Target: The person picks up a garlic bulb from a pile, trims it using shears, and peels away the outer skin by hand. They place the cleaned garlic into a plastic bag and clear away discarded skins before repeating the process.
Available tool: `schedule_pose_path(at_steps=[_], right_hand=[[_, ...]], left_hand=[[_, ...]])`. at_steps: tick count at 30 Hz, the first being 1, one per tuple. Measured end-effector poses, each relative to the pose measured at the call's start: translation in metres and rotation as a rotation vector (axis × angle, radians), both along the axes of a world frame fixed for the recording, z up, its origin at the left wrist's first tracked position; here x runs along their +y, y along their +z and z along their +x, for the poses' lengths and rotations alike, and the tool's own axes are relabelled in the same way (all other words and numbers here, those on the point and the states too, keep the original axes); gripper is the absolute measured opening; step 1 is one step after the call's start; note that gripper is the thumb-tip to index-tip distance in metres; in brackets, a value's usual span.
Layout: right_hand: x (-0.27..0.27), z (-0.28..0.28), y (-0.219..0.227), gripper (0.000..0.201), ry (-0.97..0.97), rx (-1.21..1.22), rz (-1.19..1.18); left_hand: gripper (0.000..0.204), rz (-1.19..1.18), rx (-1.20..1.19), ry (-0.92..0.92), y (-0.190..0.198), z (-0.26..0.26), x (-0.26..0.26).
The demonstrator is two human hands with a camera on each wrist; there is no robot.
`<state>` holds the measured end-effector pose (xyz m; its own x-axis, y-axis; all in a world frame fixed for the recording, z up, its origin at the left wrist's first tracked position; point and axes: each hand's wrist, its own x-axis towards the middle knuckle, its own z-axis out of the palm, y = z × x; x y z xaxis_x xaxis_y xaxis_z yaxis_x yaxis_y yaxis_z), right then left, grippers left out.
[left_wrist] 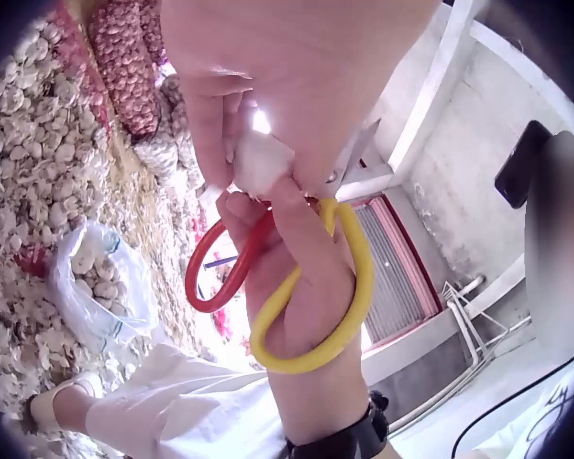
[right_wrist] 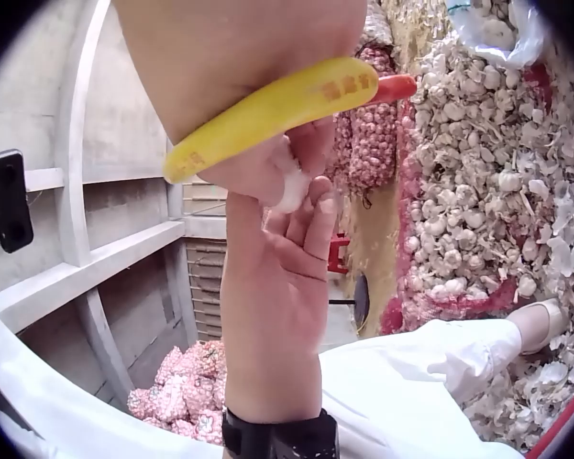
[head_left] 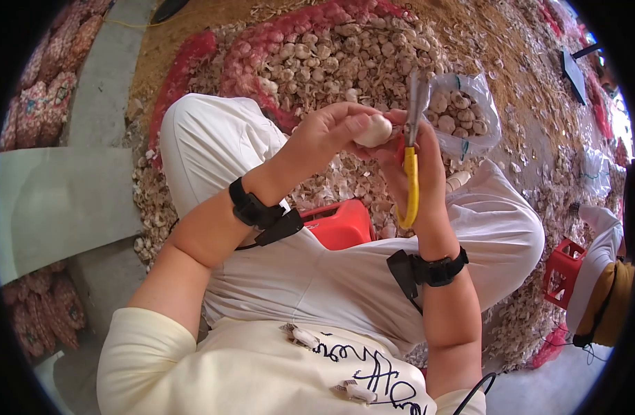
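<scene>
My left hand holds a pale, peeled-looking garlic bulb between thumb and fingers, raised above my lap. Close against it, my right hand carries scissors with one yellow and one red handle, blades pointing away from me. In the left wrist view the handle loops hang around the right hand, whose fingertips meet the garlic bulb. From the right wrist, the yellow handle crosses in front of the right hand, and the left hand reaches up to the bulb.
A heap of garlic bulbs lies on red netting ahead. Beside it stands a clear plastic bag of bulbs. A red plastic object sits between my legs. Loose skins cover the floor. Another person's leg shows at right.
</scene>
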<state>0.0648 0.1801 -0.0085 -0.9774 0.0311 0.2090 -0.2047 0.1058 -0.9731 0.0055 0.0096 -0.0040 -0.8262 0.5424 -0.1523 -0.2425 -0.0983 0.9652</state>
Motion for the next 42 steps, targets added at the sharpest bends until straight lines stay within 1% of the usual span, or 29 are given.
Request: schedule_pose_path(at_steps=[1, 2, 3, 6, 7, 10, 12, 13, 15, 16, 17, 18, 22, 23, 24, 25, 26, 28, 30, 31, 32, 33, 34, 36, 37, 39, 40, 41, 42], right_hand=[[-0.001, 0.002, 0.006, 0.048, 0.005, -0.157, -0.127], [-0.002, 0.000, 0.003, 0.046, 0.004, -0.119, -0.204], [-0.002, -0.001, 0.004, 0.046, -0.001, -0.119, -0.205], [0.000, -0.001, 0.005, 0.043, 0.013, -0.176, -0.192], [-0.001, -0.002, 0.003, 0.042, -0.011, -0.212, -0.221], [-0.001, -0.004, -0.001, 0.039, -0.050, -0.263, -0.271], [0.000, -0.004, 0.000, 0.038, -0.067, -0.277, -0.292], [0.002, -0.004, 0.005, 0.037, -0.062, -0.294, -0.304], [0.007, -0.005, 0.008, 0.036, -0.058, -0.310, -0.318], [0.011, -0.008, 0.007, 0.036, -0.107, -0.307, -0.301], [0.014, -0.009, 0.005, 0.036, -0.156, -0.304, -0.283], [0.017, -0.010, 0.004, 0.036, -0.180, -0.273, -0.317], [0.019, -0.010, 0.003, 0.038, -0.154, -0.357, -0.304], [0.017, -0.009, 0.000, 0.038, -0.158, -0.356, -0.306], [0.015, -0.009, -0.003, 0.039, -0.106, -0.374, -0.294], [0.013, -0.009, -0.004, 0.041, -0.054, -0.392, -0.283], [0.010, -0.008, -0.005, 0.044, -0.028, -0.392, -0.337], [0.005, -0.007, -0.005, 0.044, -0.001, -0.391, -0.361], [0.000, -0.009, -0.010, 0.044, 0.044, -0.354, -0.385], [0.001, -0.009, -0.011, 0.044, 0.044, -0.353, -0.385], [0.003, -0.008, -0.010, 0.044, 0.035, -0.392, -0.350], [0.003, -0.007, -0.008, 0.044, 0.027, -0.431, -0.316], [0.005, -0.007, -0.009, 0.044, 0.028, -0.430, -0.314], [0.008, -0.008, -0.009, 0.038, 0.015, -0.446, -0.215], [0.009, -0.009, -0.008, 0.038, 0.016, -0.444, -0.213], [0.010, -0.010, -0.005, 0.039, 0.025, -0.508, -0.022], [0.009, -0.009, -0.016, 0.038, 0.072, -0.440, -0.062], [0.010, -0.009, -0.019, 0.038, 0.073, -0.437, -0.061], [0.010, -0.010, -0.020, 0.039, 0.111, -0.502, -0.089]], left_hand=[[0.038, -0.001, 0.001, -0.003, -0.002, -0.001, -0.001], [0.042, 0.032, -0.083, -0.006, -0.005, -0.002, -0.001], [0.046, 0.064, -0.169, -0.010, -0.007, -0.002, -0.001], [0.052, 0.066, -0.239, -0.078, -0.010, -0.002, -0.002], [0.052, 0.064, -0.239, -0.078, -0.008, -0.001, -0.001], [0.052, 0.017, -0.188, -0.085, -0.002, 0.005, 0.007], [0.051, -0.126, 0.043, -0.140, -0.002, 0.009, 0.014], [0.051, -0.127, 0.042, -0.143, -0.004, 0.009, 0.015], [0.051, -0.178, -0.059, -0.015, -0.015, 0.006, 0.014], [0.051, -0.181, -0.059, -0.017, -0.021, 0.003, 0.010], [0.049, -0.089, -0.190, -0.016, -0.028, -0.002, 0.003], [0.048, 0.005, -0.322, -0.017, -0.027, -0.005, 0.000], [0.045, 0.007, -0.288, -0.046, -0.016, -0.007, 0.003], [0.045, 0.008, -0.349, -0.003, -0.013, -0.005, 0.005], [0.046, 0.009, -0.409, 0.042, -0.011, -0.004, 0.007], [0.046, 0.007, -0.409, 0.040, -0.012, -0.004, 0.006], [0.048, 0.045, -0.418, 0.017, -0.014, -0.004, 0.005], [0.051, 0.082, -0.427, -0.007, -0.016, -0.003, 0.007], [0.053, 0.077, -0.240, -0.103, -0.019, -0.001, 0.012], [0.053, 0.078, -0.239, -0.104, -0.023, -0.002, 0.011], [0.058, 0.022, -0.161, -0.155, -0.029, -0.003, 0.010], [0.064, -0.033, -0.083, -0.205, -0.027, -0.003, 0.011], [0.064, -0.032, -0.082, -0.204, -0.025, -0.003, 0.009], [0.078, -0.080, -0.129, -0.277, -0.016, -0.005, 0.007], [0.078, -0.079, -0.127, -0.276, -0.020, -0.004, 0.006], [0.088, -0.329, 0.204, -0.290, -0.028, -0.002, 0.005], [0.088, -0.328, 0.206, -0.289, -0.028, 0.000, 0.005], [0.088, -0.422, 0.270, -0.266, -0.027, 0.005, 0.004], [0.088, -0.516, 0.334, -0.243, -0.024, 0.007, 0.005]])
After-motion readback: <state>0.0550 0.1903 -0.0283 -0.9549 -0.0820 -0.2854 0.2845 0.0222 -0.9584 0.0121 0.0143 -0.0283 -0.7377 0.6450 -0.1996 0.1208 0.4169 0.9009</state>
